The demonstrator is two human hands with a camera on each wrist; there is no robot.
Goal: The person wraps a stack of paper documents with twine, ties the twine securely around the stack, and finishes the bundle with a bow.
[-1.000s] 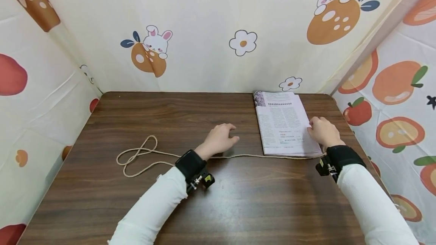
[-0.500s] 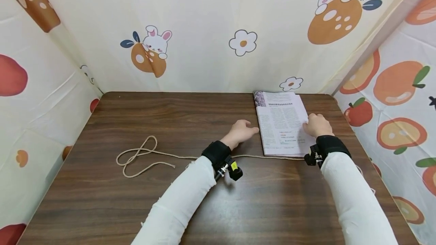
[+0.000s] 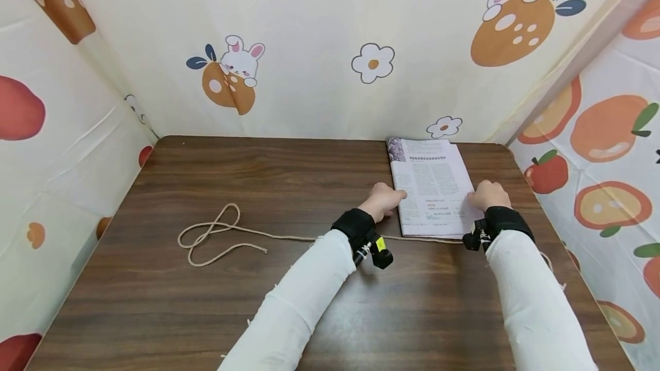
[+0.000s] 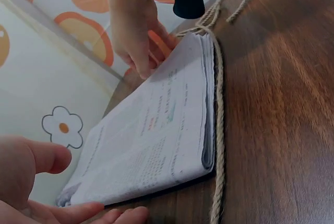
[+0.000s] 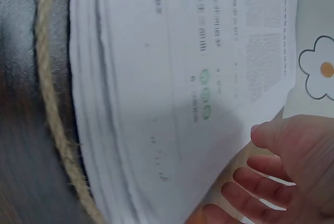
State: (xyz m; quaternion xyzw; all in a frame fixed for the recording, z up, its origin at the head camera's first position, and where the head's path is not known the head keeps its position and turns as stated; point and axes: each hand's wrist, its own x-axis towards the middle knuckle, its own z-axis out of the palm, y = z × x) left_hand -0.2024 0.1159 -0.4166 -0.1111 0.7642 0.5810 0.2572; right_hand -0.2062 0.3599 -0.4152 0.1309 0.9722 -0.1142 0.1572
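We see the stack of paper (image 3: pixel 433 188) lying flat toward the right of the table (image 3: pixel 206 302), right between the left hand (image 3: pixel 381 200) and the right hand (image 3: pixel 490 195). Its long sides run away from the person, toward the wall (image 3: pixel 309 73), with one hand by each long side and neither clearly nearer. The left hand is spread; the right hand is loosely bent, its thumb apart (we can't tell if either one touches the stack). The rope (image 3: pixel 278 237) runs just beside the near short edge.
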